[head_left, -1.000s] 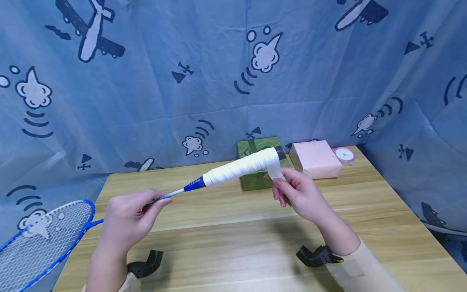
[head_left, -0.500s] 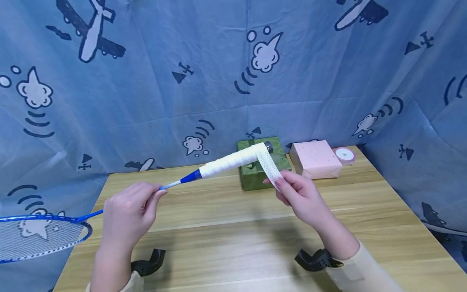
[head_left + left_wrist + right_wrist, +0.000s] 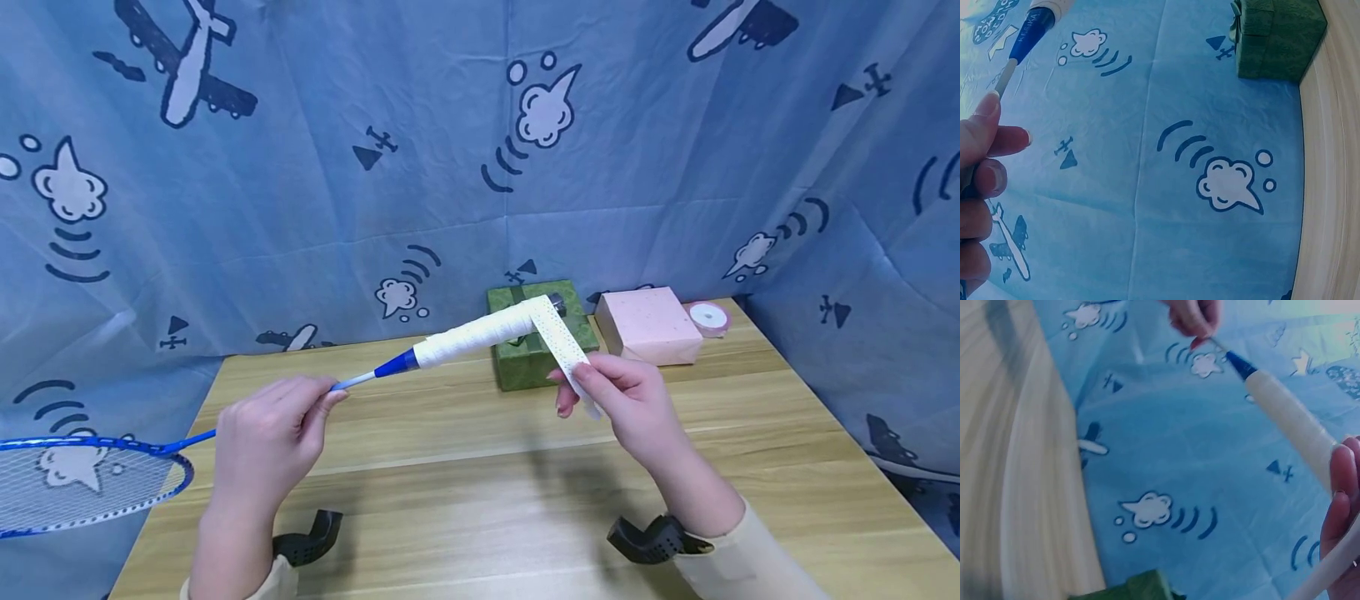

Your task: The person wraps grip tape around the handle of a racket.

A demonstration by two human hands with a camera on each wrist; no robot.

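Note:
A blue badminton racket [image 3: 397,363] is held aloft above the table, its strung head [image 3: 90,487] to the left and its handle tilted up to the right. My left hand [image 3: 270,437] pinches the thin shaft between thumb and fingers. White perforated grip tape [image 3: 480,333] covers most of the handle, leaving the dark butt end [image 3: 557,303] bare. A loose length of the tape [image 3: 558,340] slants down from near the butt. My right hand [image 3: 630,404] pinches that strip, with a short tail hanging below the thumb. In the left wrist view, the blue cone [image 3: 1032,34] shows beyond the fingertips.
Behind the handle stands a green box [image 3: 525,367] with a ribbon. Right of it are a pink box [image 3: 651,327] and a white-and-pink ribbon spool [image 3: 708,318]. A blue patterned curtain [image 3: 442,183] hangs behind the wooden table [image 3: 450,500].
The racket has turned about its shaft, so its head now lies flatter. The loose strip has lengthened, and the handle end has shifted slightly left. More of the butt shows uncovered.

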